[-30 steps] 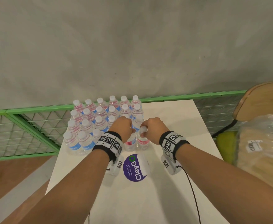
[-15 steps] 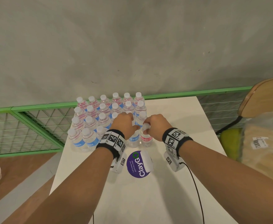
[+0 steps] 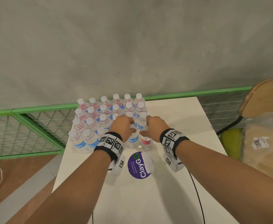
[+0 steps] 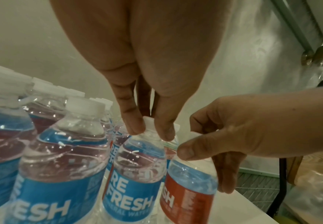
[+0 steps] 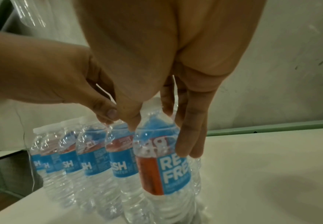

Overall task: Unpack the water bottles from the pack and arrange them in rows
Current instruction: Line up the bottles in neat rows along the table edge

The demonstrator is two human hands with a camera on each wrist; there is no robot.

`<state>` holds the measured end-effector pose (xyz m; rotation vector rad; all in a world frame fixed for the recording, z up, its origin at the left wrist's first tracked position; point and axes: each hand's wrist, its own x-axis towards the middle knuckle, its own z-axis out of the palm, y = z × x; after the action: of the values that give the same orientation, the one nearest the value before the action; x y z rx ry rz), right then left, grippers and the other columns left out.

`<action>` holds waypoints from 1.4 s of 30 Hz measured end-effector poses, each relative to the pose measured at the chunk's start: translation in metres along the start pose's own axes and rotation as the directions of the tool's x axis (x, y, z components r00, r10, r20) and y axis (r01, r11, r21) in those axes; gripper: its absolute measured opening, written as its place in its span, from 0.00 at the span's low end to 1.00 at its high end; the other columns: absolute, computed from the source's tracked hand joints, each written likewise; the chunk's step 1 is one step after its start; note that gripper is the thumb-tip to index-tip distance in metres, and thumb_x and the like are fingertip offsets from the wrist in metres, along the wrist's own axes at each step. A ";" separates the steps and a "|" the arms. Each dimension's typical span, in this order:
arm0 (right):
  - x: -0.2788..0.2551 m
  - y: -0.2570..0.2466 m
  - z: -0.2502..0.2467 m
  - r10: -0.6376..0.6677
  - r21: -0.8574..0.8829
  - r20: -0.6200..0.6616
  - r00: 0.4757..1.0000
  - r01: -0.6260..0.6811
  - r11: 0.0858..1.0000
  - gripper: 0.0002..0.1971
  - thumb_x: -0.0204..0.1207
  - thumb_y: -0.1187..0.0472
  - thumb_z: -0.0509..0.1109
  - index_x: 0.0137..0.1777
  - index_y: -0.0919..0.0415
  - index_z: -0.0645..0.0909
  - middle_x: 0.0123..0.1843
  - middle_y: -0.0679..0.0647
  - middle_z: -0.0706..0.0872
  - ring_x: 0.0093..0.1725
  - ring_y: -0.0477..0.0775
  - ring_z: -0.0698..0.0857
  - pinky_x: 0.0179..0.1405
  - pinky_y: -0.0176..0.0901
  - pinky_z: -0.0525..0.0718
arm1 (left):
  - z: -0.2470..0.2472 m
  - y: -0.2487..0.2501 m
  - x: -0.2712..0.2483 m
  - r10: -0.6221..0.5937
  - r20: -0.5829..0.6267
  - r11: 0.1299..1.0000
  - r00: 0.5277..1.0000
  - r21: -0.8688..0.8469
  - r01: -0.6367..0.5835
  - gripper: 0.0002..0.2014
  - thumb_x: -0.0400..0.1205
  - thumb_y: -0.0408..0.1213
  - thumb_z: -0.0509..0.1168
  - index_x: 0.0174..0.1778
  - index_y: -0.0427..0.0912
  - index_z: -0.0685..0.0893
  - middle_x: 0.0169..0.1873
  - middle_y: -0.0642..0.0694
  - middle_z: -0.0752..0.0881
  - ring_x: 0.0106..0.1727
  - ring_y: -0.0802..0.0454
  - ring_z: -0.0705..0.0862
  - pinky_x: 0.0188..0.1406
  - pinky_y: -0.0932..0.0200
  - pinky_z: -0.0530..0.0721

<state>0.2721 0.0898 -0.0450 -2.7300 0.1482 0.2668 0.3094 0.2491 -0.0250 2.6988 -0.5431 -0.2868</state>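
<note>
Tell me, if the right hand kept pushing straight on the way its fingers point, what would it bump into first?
The right hand points down and away, pinching a bottle by its top. Going straight on, it would press into that bottle, then probably the next bottle just behind; depth there is hard to judge.

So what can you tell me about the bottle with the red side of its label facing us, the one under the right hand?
The small clear plastic water bottle with the red-and-blue label stands upright on the white table, at the right end of the nearest row. It looks full, with a ribbed lower body and "REFRESH" lettering. The right hand pinches its neck from above, hiding the cap. Its neighbour, a blue-labelled clear plastic bottle, stands close beside it, held at the cap by the left hand.
</note>
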 end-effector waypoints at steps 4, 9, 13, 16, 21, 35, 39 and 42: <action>-0.003 -0.002 -0.003 0.012 0.009 -0.015 1.000 -0.012 1.000 0.36 0.69 0.35 0.73 0.69 0.58 0.71 0.58 0.57 0.84 0.54 0.58 0.84 0.50 0.48 0.84 | -0.001 -0.003 -0.002 0.033 0.003 0.999 0.999 0.016 -0.033 0.21 0.78 0.42 0.73 0.67 0.44 0.83 0.62 0.44 0.84 0.59 0.46 0.83 0.61 0.54 0.80; -0.011 0.009 -0.013 -0.116 0.103 0.068 0.991 0.109 0.989 0.32 0.66 0.47 0.79 0.68 0.45 0.72 0.59 0.53 0.78 0.56 0.56 0.82 0.54 0.46 0.82 | -0.001 -0.010 -0.002 0.065 0.017 0.998 0.998 0.006 -0.065 0.21 0.78 0.38 0.72 0.68 0.46 0.82 0.61 0.45 0.83 0.57 0.46 0.83 0.61 0.51 0.82; -0.011 0.010 -0.012 -0.165 0.056 0.060 0.985 0.161 0.985 0.24 0.70 0.62 0.77 0.66 0.52 0.79 0.58 0.55 0.81 0.57 0.57 0.81 0.52 0.39 0.76 | 0.003 -0.013 -0.005 0.077 -0.012 0.997 0.997 -0.006 -0.077 0.17 0.79 0.38 0.70 0.65 0.48 0.84 0.61 0.46 0.84 0.57 0.47 0.83 0.61 0.51 0.82; -0.008 0.008 -0.007 -0.104 0.051 0.023 0.994 0.102 0.993 0.24 0.71 0.57 0.78 0.66 0.53 0.77 0.57 0.57 0.81 0.56 0.58 0.82 0.52 0.43 0.78 | 0.006 -0.015 -0.004 0.066 -0.019 0.997 0.998 -0.031 -0.067 0.16 0.79 0.38 0.71 0.63 0.48 0.84 0.60 0.46 0.84 0.56 0.48 0.83 0.60 0.51 0.82; -0.006 0.010 -0.005 -0.057 0.100 0.020 0.998 0.054 0.993 0.28 0.67 0.50 0.81 0.65 0.54 0.75 0.57 0.56 0.80 0.56 0.57 0.81 0.54 0.45 0.79 | 0.007 -0.016 -0.003 0.060 -0.009 0.998 0.998 -0.033 -0.060 0.16 0.79 0.37 0.70 0.64 0.48 0.83 0.59 0.45 0.84 0.57 0.47 0.82 0.60 0.50 0.83; -0.011 0.018 0.010 -0.046 0.211 -0.054 0.997 0.056 0.976 0.27 0.69 0.60 0.80 0.68 0.53 0.78 0.58 0.57 0.84 0.53 0.55 0.83 0.50 0.39 0.76 | 0.011 -0.019 -0.004 0.074 -0.029 0.997 0.997 -0.032 -0.075 0.19 0.80 0.36 0.69 0.68 0.47 0.82 0.63 0.45 0.83 0.59 0.47 0.82 0.63 0.51 0.82; -0.012 0.021 0.015 -0.025 0.288 -0.072 0.997 0.044 0.957 0.28 0.68 0.58 0.81 0.67 0.50 0.78 0.58 0.56 0.83 0.44 0.50 0.80 0.51 0.40 0.79 | 0.012 -0.021 -0.019 0.099 -0.077 0.988 0.992 -0.113 -0.107 0.24 0.80 0.35 0.70 0.73 0.48 0.78 0.65 0.44 0.81 0.59 0.47 0.83 0.63 0.52 0.82; -0.017 0.027 0.020 -0.002 0.376 -0.094 0.996 0.037 0.926 0.32 0.65 0.57 0.83 0.69 0.45 0.76 0.59 0.51 0.81 0.44 0.48 0.82 0.53 0.43 0.83 | 0.011 -0.028 -0.039 0.082 -0.236 0.953 0.968 -0.267 -0.145 0.23 0.79 0.30 0.71 0.70 0.48 0.80 0.63 0.48 0.81 0.52 0.56 0.83 0.55 0.68 0.82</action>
<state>0.2487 0.0741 -0.0695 -2.3581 0.1773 0.0935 0.2801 0.2852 -0.0415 2.3723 -0.5432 -0.0244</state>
